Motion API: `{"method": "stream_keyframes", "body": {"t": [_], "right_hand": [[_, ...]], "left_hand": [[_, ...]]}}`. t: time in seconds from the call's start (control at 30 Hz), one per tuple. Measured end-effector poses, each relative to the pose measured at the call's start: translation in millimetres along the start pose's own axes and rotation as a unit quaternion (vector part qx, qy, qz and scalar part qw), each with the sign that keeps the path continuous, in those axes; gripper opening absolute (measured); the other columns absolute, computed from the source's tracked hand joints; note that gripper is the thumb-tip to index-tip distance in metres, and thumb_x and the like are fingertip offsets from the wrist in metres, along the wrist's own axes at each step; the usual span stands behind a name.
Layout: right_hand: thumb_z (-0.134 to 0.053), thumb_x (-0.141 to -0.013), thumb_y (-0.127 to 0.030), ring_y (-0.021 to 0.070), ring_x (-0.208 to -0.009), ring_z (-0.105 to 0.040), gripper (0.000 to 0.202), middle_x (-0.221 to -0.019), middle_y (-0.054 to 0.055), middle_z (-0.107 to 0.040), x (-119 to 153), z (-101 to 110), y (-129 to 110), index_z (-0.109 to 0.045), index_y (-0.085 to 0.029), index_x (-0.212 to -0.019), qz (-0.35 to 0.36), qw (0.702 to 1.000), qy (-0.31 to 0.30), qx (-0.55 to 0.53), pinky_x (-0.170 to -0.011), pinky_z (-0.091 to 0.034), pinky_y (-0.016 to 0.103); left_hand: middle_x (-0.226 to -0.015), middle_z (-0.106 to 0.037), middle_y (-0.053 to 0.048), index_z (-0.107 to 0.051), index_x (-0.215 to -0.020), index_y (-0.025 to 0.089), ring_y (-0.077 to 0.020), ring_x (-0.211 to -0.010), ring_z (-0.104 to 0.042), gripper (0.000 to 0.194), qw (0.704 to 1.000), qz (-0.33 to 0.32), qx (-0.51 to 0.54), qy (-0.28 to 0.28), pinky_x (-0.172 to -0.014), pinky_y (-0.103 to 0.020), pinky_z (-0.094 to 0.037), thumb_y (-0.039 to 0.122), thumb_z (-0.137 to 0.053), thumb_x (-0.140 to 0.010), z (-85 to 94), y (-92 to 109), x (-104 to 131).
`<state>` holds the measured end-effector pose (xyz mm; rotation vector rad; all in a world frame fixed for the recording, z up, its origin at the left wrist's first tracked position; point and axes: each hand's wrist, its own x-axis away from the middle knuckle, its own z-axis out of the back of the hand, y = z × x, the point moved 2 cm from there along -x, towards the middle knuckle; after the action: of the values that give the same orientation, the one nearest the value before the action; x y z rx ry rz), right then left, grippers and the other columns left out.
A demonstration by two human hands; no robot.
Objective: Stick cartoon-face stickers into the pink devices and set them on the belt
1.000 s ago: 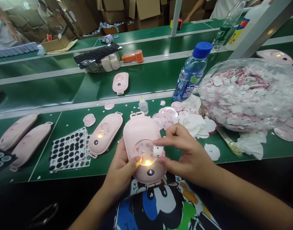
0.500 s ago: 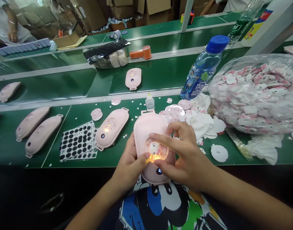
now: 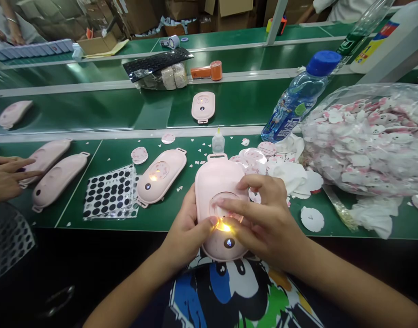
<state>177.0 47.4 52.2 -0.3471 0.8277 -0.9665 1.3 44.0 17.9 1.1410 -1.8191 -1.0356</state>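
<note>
A pink oval plastic device [image 3: 216, 177] with a round window and a small dark display lies in front of me at the table's edge. My left hand [image 3: 190, 223] grips it along the left side, thumb by the glowing yellow light. My right hand [image 3: 263, 214] is over the window, index finger pressing on a round cat-face disc [image 3: 218, 210] and thumb near its lower edge. The fingers cover much of the disc. Just beyond the device stands a small needle-tip bottle [image 3: 218, 142]. Another lit pink device [image 3: 161, 177] lies to the left.
Sheets of black dots [image 3: 108, 193] lie left. Printed discs [image 3: 253, 159], white scraps and a blue-capped bottle [image 3: 296, 100] are right, beside a big bag of cat-face pieces [image 3: 369, 141]. A co-worker's hand [image 3: 11, 175] touches a pink device [image 3: 52, 157] at far left.
My right index finger has moved down from the window's rim onto the disc, covering more of the cat face. A co-worker's hand has come in at the left. The view has shifted slightly.
</note>
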Motion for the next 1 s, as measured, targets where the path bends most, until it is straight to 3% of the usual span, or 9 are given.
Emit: {"method": "stream_keyframes", "body": {"t": [0.07, 0.13, 0.2, 0.23, 0.33, 0.47, 0.8, 1.0], "right_hand": [[-0.067, -0.081, -0.025, 0.0304, -0.13, -0.035, 0.058, -0.139, 0.006, -0.032, 3, -3, 5, -0.049, -0.034, -0.135, -0.041, 0.998, 0.005, -0.041, -0.106, -0.033, 0.052], [-0.067, -0.082, -0.031, 0.0319, -0.143, -0.021, 0.085, -0.155, 0.006, -0.012, 7, -8, 12, -0.018, -0.038, -0.152, -0.116, 0.986, -0.014, -0.123, -0.114, -0.027, 0.055], [-0.061, -0.088, -0.035, 0.029, -0.147, -0.018, 0.092, -0.162, 0.002, -0.005, 13, -16, 16, 0.004, -0.043, -0.153, -0.204, 0.949, -0.064, -0.233, -0.117, -0.025, 0.057], [-0.058, -0.091, -0.036, 0.0277, -0.148, -0.019, 0.09, -0.164, 0.0, -0.005, 15, -19, 17, 0.008, -0.044, -0.152, -0.242, 0.922, -0.089, -0.289, -0.117, -0.026, 0.057], [-0.052, -0.094, -0.034, 0.0276, -0.149, -0.019, 0.083, -0.165, -0.002, -0.008, 19, -26, 13, 0.005, -0.043, -0.154, -0.307, 0.861, -0.115, -0.389, -0.116, -0.032, 0.056], [-0.053, -0.092, -0.024, 0.0265, -0.148, -0.023, 0.085, -0.164, -0.004, -0.01, 19, -27, 8, 0.002, -0.043, -0.154, -0.31, 0.844, -0.1, -0.426, -0.116, -0.032, 0.055], [-0.049, -0.095, -0.025, 0.0227, -0.151, -0.005, 0.078, -0.165, -0.008, -0.005, 19, -24, 6, -0.001, -0.045, -0.153, -0.3, 0.858, -0.093, -0.406, -0.122, -0.012, 0.055], [-0.047, -0.096, -0.027, 0.0262, -0.151, -0.011, 0.077, -0.165, -0.005, -0.004, 21, -25, 4, 0.001, -0.041, -0.154, -0.283, 0.879, -0.088, -0.373, -0.121, -0.017, 0.057]], "left_hand": [[-0.151, -0.045, -0.006, -0.031, -0.149, 0.031, -0.0316, -0.14, -0.037, 0.072, 1.0, -0.002, 0.008, 0.012, -0.116, -0.047, -0.033, 0.024, -0.067, -0.087, 2.3, -1, 1], [-0.149, -0.047, -0.007, -0.031, -0.149, 0.031, -0.0333, -0.14, -0.037, 0.073, 0.999, -0.006, 0.023, 0.023, -0.113, -0.049, -0.037, 0.023, -0.067, -0.087, 4.0, -1, 3], [-0.148, -0.047, -0.007, -0.031, -0.149, 0.032, -0.034, -0.139, -0.038, 0.073, 0.999, -0.01, 0.032, 0.028, -0.111, -0.05, -0.039, 0.022, -0.066, -0.086, 4.7, -1, 4], [-0.149, -0.047, -0.007, -0.032, -0.149, 0.032, -0.0338, -0.139, -0.038, 0.073, 0.999, -0.011, 0.033, 0.028, -0.111, -0.049, -0.04, 0.021, -0.066, -0.086, 4.7, -1, 5], [-0.15, -0.045, -0.006, -0.032, -0.149, 0.033, -0.0326, -0.139, -0.038, 0.072, 0.999, -0.009, 0.025, 0.029, -0.112, -0.048, -0.039, 0.02, -0.066, -0.086, 4.5, 0, 6], [-0.151, -0.044, -0.007, -0.03, -0.15, 0.033, -0.0349, -0.138, -0.038, 0.077, 0.999, -0.009, 0.012, 0.028, -0.109, -0.049, -0.043, 0.023, -0.069, -0.084, 3.4, 0, 6], [-0.142, -0.052, -0.009, -0.031, -0.148, 0.031, -0.0325, -0.13, -0.049, 0.075, 0.999, -0.031, -0.003, 0.022, -0.103, -0.044, -0.048, 0.024, -0.07, -0.084, -1.3, 4, 4], [-0.14, -0.053, -0.008, -0.033, -0.148, 0.032, -0.033, -0.125, -0.053, 0.076, 0.998, -0.042, -0.008, 0.035, -0.099, -0.044, -0.051, 0.025, -0.072, -0.083, -0.5, 1, 5]]}}
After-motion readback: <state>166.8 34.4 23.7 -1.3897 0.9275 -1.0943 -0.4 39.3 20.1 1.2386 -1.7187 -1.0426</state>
